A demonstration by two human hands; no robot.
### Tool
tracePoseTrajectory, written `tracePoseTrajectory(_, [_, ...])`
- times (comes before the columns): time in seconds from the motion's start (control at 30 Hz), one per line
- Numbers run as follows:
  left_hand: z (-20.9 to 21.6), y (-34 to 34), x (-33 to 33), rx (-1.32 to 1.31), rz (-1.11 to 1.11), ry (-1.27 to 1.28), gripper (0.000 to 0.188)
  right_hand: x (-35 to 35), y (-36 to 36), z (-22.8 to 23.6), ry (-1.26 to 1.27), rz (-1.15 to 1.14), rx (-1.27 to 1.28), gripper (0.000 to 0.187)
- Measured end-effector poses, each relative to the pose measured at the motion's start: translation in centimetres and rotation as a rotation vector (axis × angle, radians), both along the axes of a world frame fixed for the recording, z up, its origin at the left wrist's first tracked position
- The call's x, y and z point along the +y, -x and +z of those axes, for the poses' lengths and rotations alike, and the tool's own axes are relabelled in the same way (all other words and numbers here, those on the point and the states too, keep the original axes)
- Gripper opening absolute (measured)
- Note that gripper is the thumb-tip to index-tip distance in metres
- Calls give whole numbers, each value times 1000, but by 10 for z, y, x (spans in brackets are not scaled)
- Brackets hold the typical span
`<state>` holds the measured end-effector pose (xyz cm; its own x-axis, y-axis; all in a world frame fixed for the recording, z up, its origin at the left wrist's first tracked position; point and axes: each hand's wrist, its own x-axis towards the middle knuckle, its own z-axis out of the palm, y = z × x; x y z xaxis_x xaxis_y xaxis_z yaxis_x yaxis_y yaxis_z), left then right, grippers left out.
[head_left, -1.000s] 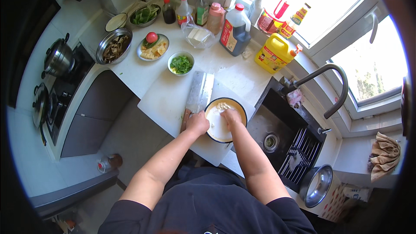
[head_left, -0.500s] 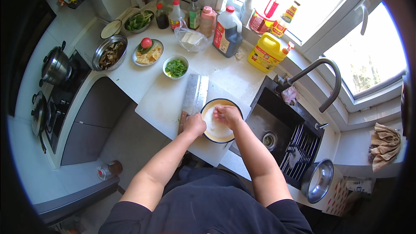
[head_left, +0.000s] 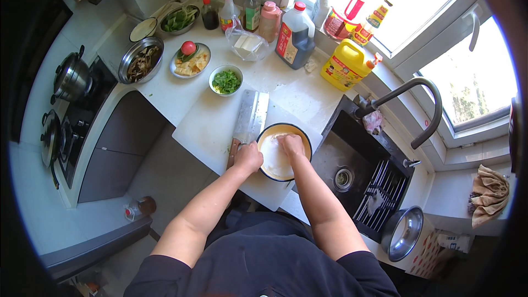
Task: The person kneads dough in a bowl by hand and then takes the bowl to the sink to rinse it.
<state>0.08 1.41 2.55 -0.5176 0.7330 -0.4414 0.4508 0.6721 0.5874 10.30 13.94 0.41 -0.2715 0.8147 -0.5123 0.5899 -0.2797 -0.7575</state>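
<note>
Presently, both hands are engaged at a round bowl with a dark rim and yellow inner wall [head_left: 304, 157], standing on a flat white cutting board [head_left: 202, 126] at the near edge of the pale desk [head_left: 300, 91]. The left hand [head_left: 249, 157] is curled around the bowl's left rim, its underside hidden. The right hand [head_left: 291, 146] reaches inside with bent fingers pointing down into loose white contents [head_left: 273, 157]; whether they pinch anything cannot be told. The step in hand is judged to be mixing by hand; further mixing would call for a firm hold on the rim and fingers working through the contents. Just left of the bowl lies a broad steel cleaver with a wooden handle [head_left: 253, 114]. Farther off stand a small pale bowl of chopped greens [head_left: 226, 82] and a clear plastic bag of white blocks [head_left: 246, 43].
</note>
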Motion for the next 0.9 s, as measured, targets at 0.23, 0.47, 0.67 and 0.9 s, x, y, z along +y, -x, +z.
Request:
tracePoseTrajectory(0.23, [17,-4,3,-22,2,16,23,10,-7,-44,-93,162,-68,21])
tracePoseTrajectory(0.47, [13,-4,3,0,10,-1,23,-13,-15,17,-532,385,-30,23])
tracePoseTrajectory(0.67, [16,-4,1,-5,0,-18,23,-32,-10,52,-573,582,-502,48])
tracePoseTrajectory(0.9, [13,-3,0,-38,-2,-46,24,-21,-2,0,-629,620,-301,29])
